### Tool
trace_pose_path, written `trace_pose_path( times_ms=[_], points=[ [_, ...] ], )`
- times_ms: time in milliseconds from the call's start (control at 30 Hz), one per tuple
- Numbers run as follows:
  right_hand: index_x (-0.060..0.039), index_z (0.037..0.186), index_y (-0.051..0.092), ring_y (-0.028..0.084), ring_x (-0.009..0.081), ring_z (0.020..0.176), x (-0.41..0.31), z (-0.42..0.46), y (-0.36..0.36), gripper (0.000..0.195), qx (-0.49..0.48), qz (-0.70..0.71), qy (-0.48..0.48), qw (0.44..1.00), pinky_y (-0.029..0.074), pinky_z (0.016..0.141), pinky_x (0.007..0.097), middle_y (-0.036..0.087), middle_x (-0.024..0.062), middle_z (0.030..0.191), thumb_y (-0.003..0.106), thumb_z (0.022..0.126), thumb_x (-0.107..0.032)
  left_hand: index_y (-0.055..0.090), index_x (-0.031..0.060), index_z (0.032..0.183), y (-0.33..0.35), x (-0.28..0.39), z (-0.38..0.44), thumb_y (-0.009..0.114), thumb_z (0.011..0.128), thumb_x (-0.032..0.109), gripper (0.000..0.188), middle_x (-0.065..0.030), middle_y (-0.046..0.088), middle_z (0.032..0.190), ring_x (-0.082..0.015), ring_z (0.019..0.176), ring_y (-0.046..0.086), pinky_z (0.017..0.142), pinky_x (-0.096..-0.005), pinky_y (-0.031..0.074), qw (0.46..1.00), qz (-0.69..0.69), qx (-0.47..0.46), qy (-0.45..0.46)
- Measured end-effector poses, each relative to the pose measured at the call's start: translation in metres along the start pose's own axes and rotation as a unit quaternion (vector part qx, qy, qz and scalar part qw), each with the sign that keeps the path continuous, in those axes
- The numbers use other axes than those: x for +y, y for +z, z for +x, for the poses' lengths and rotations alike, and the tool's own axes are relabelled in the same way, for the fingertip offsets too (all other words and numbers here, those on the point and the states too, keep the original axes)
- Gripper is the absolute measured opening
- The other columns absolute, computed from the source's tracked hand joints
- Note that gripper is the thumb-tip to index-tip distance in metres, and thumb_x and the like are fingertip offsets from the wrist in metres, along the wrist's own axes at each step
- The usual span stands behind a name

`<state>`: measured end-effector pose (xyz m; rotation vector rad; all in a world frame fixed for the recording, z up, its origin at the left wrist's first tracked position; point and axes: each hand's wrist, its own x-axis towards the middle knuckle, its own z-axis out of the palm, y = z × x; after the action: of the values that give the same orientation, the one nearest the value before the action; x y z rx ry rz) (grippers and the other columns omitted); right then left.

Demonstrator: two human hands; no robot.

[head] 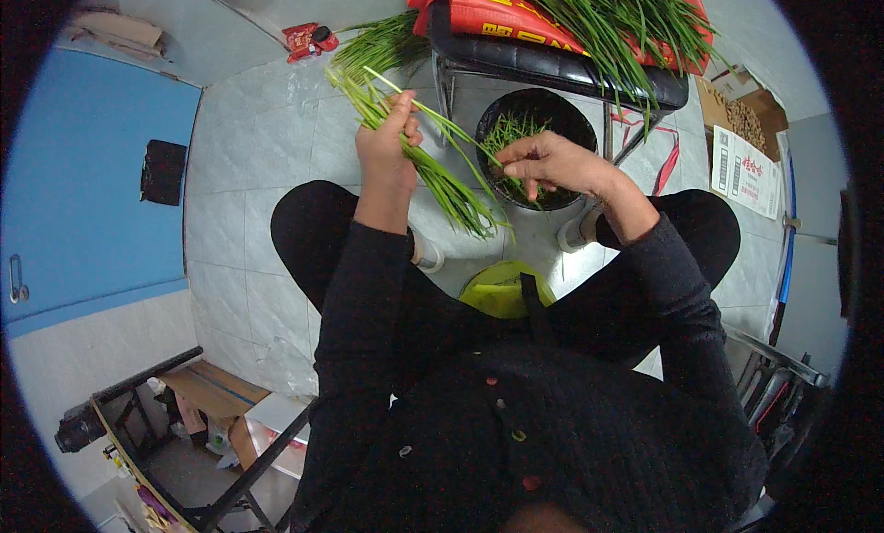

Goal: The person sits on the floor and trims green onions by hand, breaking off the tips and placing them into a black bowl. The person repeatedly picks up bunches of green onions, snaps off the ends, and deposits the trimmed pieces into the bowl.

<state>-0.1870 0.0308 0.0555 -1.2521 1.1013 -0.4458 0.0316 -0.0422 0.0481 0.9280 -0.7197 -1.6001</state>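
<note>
My left hand [390,139] is closed around a bunch of garlic chives [442,181], the pale stem ends pointing up and away and the green leaves hanging back toward my knees. One stalk stands apart from the bunch and runs across to my right hand [552,163], whose thumb and fingers pinch its green tip [492,159]. Below that hand is a round black bin [585,119], lined with a dark bag, with green trimmings [514,129] inside. More chives [380,46] lie on the floor beyond my left hand.
A black padded stool [552,60] holds a red bag [483,8] and a large heap of chives [608,22]. A yellow-green round object [507,284] sits between my feet. Cardboard boxes [770,112] stand at right, a blue door [97,181] at left. Red packets [302,41] lie by the wall.
</note>
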Motion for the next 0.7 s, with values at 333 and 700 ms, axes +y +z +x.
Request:
trace_pose_path(
  times_ms=[333, 700],
  points=[
    [-0.0017, 0.106, 0.058, 0.057, 0.0081, 0.067, 0.017, 0.014, 0.022, 0.024, -0.048, 0.07, -0.041, 0.996, 0.041, 0.054, 0.0204, 0.061, 0.0009, 0.086, 0.057, 0.085, -0.014, 0.056, 0.0003, 0.091, -0.013, 0.012, 0.009, 0.062, 0.081, 0.01, 0.015, -0.0058, 0.053, 0.079, -0.0079, 0.054, 0.042, 0.045, -0.0209, 0.033, 0.997, -0.038, 0.04, 0.052],
    [-0.002, 0.097, 0.061, 0.054, 0.0057, 0.062, 0.033, 0.017, -0.011, 0.02, 0.02, 0.08, -0.026, 0.996, 0.042, 0.055, 0.0187, 0.057, -0.0026, 0.072, 0.05, 0.09, -0.017, 0.057, -0.0003, 0.094, -0.036, 0.032, 0.018, 0.06, 0.082, 0.011, 0.017, -0.0053, 0.052, 0.079, -0.0077, 0.054, 0.042, 0.045, -0.0207, 0.033, 0.988, -0.043, 0.096, 0.109]
  ],
)
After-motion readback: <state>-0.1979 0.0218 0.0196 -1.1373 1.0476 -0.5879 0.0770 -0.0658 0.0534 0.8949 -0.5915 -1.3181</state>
